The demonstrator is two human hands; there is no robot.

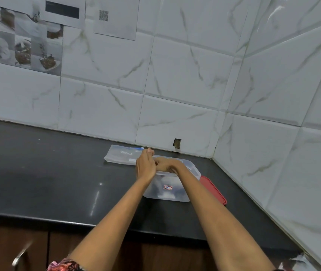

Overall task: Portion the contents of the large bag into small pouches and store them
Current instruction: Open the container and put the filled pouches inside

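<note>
A clear plastic tub (167, 190) with a small red-edged label stands on the black counter (58, 182) near the wall corner. Both my hands are over its open top. My left hand (146, 165) is at the tub's left rim with fingers bunched together. My right hand (166, 164) reaches down into the tub, fingers curled; what they hold is hidden. Pale contents show dimly through the tub's wall. A flat clear zip bag (122, 154) with white print lies on the counter just behind and left of the tub.
A red lid (214, 190) lies flat against the tub's right side. Tiled walls meet in a corner at the back right. Paper sheets hang on the wall at upper left. A cabinet handle (21, 255) shows below the counter's front edge.
</note>
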